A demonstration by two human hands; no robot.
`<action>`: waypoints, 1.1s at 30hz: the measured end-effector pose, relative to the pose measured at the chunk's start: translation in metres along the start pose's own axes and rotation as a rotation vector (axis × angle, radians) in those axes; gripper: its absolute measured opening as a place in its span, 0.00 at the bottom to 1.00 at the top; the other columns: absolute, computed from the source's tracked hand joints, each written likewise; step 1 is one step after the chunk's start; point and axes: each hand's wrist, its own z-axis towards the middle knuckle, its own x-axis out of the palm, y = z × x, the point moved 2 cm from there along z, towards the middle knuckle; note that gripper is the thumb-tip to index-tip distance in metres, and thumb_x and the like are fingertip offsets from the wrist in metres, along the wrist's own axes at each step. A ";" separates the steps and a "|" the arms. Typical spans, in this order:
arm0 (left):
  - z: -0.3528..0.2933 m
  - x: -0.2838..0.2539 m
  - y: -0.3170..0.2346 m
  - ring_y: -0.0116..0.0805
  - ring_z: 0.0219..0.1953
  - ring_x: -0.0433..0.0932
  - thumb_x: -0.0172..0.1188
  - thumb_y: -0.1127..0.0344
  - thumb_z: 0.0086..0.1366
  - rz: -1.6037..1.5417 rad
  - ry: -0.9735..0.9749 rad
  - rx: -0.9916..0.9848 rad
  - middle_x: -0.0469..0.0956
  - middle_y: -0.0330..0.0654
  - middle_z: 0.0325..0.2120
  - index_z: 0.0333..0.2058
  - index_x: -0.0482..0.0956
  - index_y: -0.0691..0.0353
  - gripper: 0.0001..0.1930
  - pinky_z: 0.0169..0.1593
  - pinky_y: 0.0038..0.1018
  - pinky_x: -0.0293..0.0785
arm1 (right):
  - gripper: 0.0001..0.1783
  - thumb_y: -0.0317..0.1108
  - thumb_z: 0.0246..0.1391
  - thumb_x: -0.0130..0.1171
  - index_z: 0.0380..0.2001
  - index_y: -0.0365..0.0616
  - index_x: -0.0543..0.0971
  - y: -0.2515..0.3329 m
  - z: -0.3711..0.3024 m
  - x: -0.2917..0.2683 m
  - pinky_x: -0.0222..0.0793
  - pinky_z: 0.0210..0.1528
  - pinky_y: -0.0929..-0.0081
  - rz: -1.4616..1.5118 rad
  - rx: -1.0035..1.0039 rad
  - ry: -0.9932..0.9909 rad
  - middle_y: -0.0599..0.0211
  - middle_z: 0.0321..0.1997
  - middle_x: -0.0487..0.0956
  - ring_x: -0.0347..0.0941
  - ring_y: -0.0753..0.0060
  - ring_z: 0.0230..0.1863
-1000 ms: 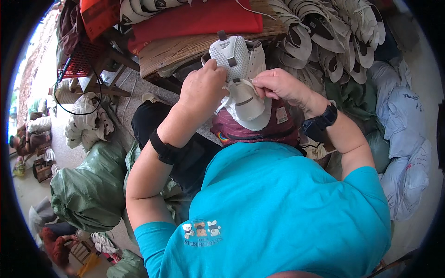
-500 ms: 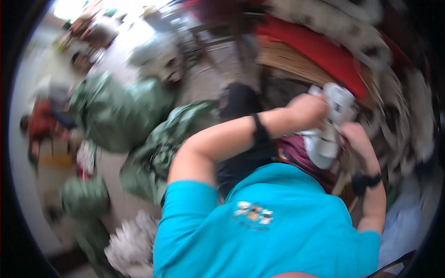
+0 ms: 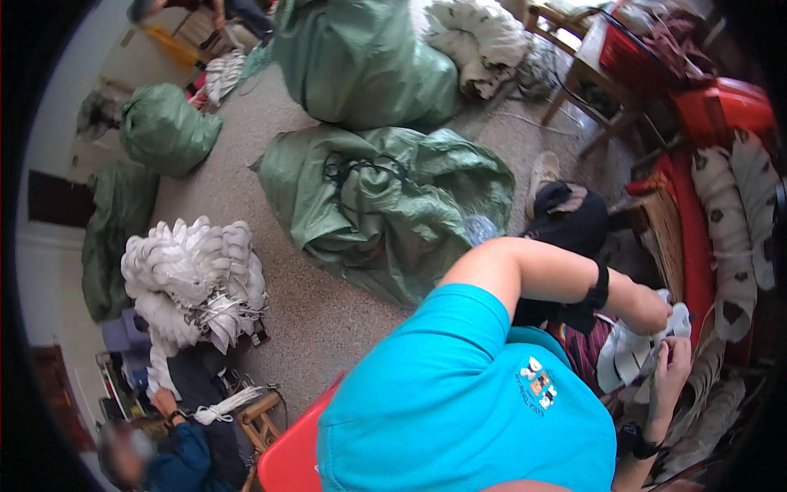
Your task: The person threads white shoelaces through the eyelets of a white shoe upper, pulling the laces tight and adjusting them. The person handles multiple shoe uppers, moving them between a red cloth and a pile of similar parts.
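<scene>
The white shoe upper (image 3: 619,357) lies at the right of the view, over the maroon cloth (image 3: 578,344) at the person's lap, between the two hands. The lap appears to serve as the support, leaving both hands available for close handling. The left hand (image 3: 652,316) is curled at the far end of the upper; its fingertips are hidden, so what it grips cannot be told. The right hand (image 3: 674,365) grasps the near edge with bent fingers, probably to steady it from the opposite side. Directly beyond stands the wooden counter (image 3: 662,234), covered in part by a red cloth (image 3: 695,221), likely a clean bed for the row of shoe uppers (image 3: 725,230) laid along it. A further stack of uppers (image 3: 697,418) sits just beside the right forearm, presumably for short reach. Behind the left elbow, a slack green sack (image 3: 393,246) rests on the floor, near a full green sack (image 3: 352,66). Well apart, a white bundle (image 3: 193,279) is close to a co-worker's hand (image 3: 166,402).
</scene>
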 end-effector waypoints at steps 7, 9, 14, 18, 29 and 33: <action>-0.018 0.008 -0.012 0.45 0.27 0.81 0.58 0.62 0.57 0.209 -0.281 0.046 0.77 0.46 0.28 0.30 0.80 0.62 0.09 0.29 0.41 0.78 | 0.04 0.18 0.51 0.58 0.32 0.34 0.74 -0.057 0.009 0.035 0.64 0.41 0.73 0.250 0.051 0.069 0.63 0.31 0.70 0.67 0.68 0.35; -0.022 0.008 -0.012 0.44 0.24 0.80 0.58 0.62 0.57 0.228 -0.319 0.064 0.75 0.45 0.27 0.29 0.79 0.63 0.09 0.25 0.40 0.77 | 0.04 0.18 0.51 0.59 0.31 0.34 0.75 -0.049 0.015 0.034 0.64 0.41 0.74 0.239 0.077 0.127 0.63 0.31 0.71 0.68 0.68 0.35; -0.027 0.010 -0.012 0.41 0.21 0.79 0.58 0.63 0.56 0.280 -0.357 0.118 0.73 0.43 0.25 0.28 0.77 0.63 0.09 0.19 0.35 0.74 | 0.06 0.22 0.49 0.61 0.32 0.32 0.77 -0.051 0.023 0.033 0.65 0.38 0.72 0.228 0.023 0.177 0.62 0.30 0.73 0.69 0.67 0.33; -0.036 -0.005 -0.024 0.36 0.21 0.80 0.58 0.62 0.56 0.415 -0.311 0.126 0.75 0.40 0.25 0.29 0.78 0.61 0.09 0.19 0.34 0.74 | 0.05 0.24 0.51 0.60 0.30 0.32 0.77 -0.063 0.028 0.032 0.63 0.30 0.72 0.110 0.106 0.297 0.67 0.22 0.73 0.66 0.72 0.25; -0.038 -0.003 -0.027 0.35 0.22 0.81 0.58 0.61 0.56 0.420 -0.281 0.136 0.76 0.39 0.27 0.30 0.78 0.61 0.09 0.19 0.32 0.74 | 0.04 0.25 0.50 0.62 0.28 0.34 0.78 -0.051 0.032 0.026 0.59 0.28 0.82 0.293 0.275 0.383 0.80 0.24 0.71 0.61 0.87 0.26; -0.033 -0.002 -0.020 0.36 0.22 0.81 0.58 0.60 0.56 0.375 -0.264 0.142 0.77 0.39 0.26 0.29 0.79 0.60 0.09 0.21 0.33 0.75 | 0.04 0.24 0.50 0.62 0.30 0.35 0.79 -0.045 0.035 0.025 0.61 0.29 0.82 0.324 0.283 0.410 0.78 0.26 0.73 0.64 0.87 0.27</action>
